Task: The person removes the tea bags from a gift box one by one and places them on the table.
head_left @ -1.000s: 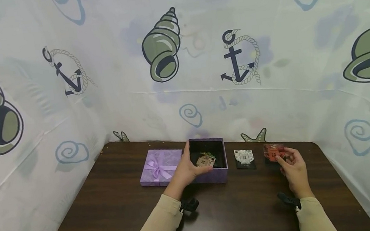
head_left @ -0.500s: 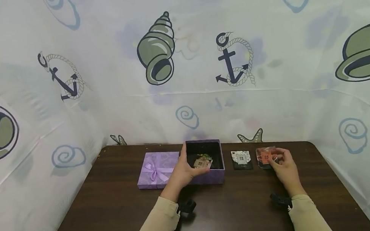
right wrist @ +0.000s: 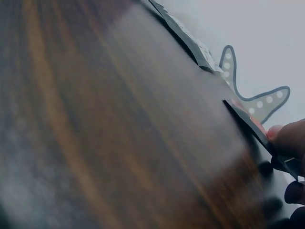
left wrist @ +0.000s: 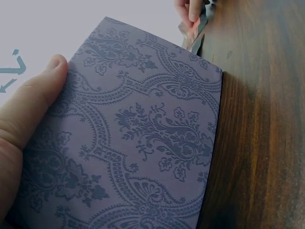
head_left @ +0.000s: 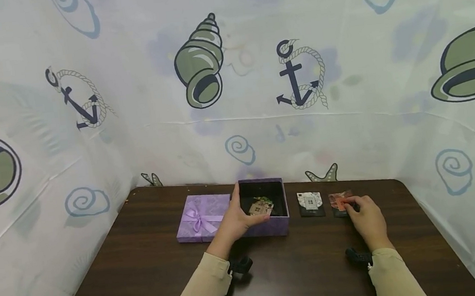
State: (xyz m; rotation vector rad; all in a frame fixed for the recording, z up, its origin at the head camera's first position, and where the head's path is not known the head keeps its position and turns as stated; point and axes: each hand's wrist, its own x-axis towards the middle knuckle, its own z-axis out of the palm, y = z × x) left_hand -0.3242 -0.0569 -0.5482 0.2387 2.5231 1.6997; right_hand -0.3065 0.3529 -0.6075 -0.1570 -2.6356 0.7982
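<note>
My left hand (head_left: 234, 222) grips the open purple box (head_left: 268, 227) at its left side, with the thumb over the front rim. In the left wrist view the thumb lies along the top edge of the box's patterned wall (left wrist: 157, 119). A beige-and-green packet (head_left: 262, 206) lies inside the dark interior. With thumb and fingers, my right hand (head_left: 368, 221) pinches a flat red-and-black packet (head_left: 337, 201) low over the table. The right wrist view shows this packet (right wrist: 249, 123) almost edge-on, close to the wood. To its left lies a white-and-black packet (head_left: 311, 204).
A lilac lid (head_left: 215, 204) with a ribbon bow sits left of the box on the dark wooden table (head_left: 304, 267). Behind the table's back edge hangs a pale cloth (head_left: 257, 92) printed with shells and anchors.
My right hand has brought the red-and-black packet leftward, nearer the white-and-black one, and lowered it toward the table. The left hand keeps its grip on the box.
</note>
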